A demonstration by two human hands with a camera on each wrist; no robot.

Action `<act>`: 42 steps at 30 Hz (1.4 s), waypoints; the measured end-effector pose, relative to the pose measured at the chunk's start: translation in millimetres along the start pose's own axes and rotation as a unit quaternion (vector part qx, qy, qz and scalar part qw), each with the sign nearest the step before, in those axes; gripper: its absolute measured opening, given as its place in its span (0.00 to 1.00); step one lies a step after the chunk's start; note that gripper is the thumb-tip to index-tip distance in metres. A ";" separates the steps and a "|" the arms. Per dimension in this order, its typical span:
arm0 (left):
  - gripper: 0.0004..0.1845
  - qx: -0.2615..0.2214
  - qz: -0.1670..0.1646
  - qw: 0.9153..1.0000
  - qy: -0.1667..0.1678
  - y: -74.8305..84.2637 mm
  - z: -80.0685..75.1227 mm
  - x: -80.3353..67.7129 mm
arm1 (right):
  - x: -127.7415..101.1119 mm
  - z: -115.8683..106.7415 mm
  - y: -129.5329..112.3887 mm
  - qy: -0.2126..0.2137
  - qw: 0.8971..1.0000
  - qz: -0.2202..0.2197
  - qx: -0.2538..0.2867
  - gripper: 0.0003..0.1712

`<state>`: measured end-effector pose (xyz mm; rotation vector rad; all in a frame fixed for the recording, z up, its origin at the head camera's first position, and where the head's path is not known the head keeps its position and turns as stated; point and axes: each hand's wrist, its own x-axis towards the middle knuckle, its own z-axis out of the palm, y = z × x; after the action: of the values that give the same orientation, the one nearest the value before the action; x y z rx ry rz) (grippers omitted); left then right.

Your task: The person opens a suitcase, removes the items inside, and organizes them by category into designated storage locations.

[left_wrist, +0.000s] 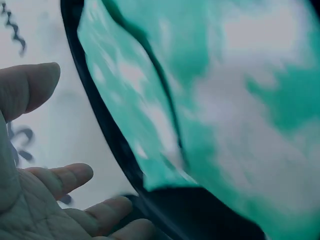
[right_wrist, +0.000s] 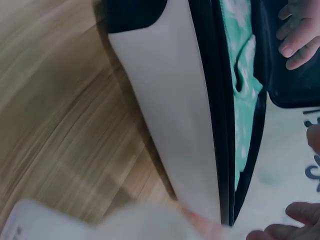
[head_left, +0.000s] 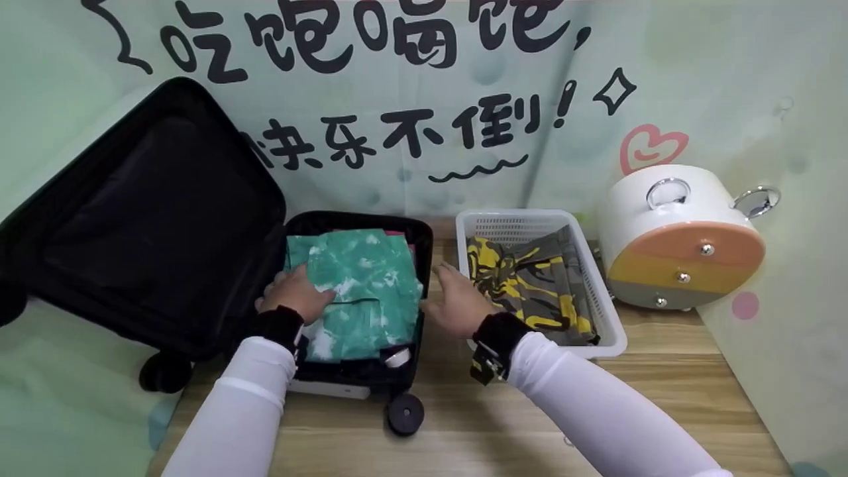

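A folded green-and-white tie-dye garment (head_left: 361,291) lies in the lower half of an open black-lined suitcase (head_left: 429,265). My left hand (head_left: 298,295) is over the garment's left side with its fingers extended; in the left wrist view that hand (left_wrist: 45,200) has nothing between thumb and fingers. Just outside the suitcase's right rim, my right hand (head_left: 458,306) hovers with spread fingers, holding nothing. To its right, a white plastic basket (head_left: 613,324) contains a folded yellow, black and grey camouflage garment (head_left: 533,285). Contact between the left hand and the green cloth cannot be made out.
The suitcase lid (head_left: 152,225) leans open at the left. A small white round item (head_left: 397,358) sits at the suitcase's near right corner, above a black wheel (head_left: 405,414). At the right stands a white drawer box (head_left: 686,238) on the wooden table (head_left: 464,430), against a printed backdrop.
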<state>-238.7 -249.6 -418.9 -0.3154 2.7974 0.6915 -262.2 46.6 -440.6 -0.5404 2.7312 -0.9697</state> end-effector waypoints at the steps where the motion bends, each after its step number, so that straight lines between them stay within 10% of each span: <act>1: 0.49 -0.009 -0.008 1.000 -0.006 -6.0 -2.1 1.3 | 3.6 3.6 -2.6 -0.005 1.000 -0.008 0.010 0.44; 18: 0.31 -0.040 -0.046 0.996 -0.059 -43.5 -7.6 13.5 | 46.8 40.8 -32.4 -0.050 0.991 0.038 0.121 0.53; 42: 0.45 -0.016 -0.061 0.990 -0.127 -42.0 2.1 20.7 | 69.9 64.2 -42.2 -0.045 0.978 0.161 0.128 0.59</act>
<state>-246.9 -288.0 -444.5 -0.3726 2.5053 0.6968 -295.5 -48.1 -467.0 -0.0910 2.4570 -1.1494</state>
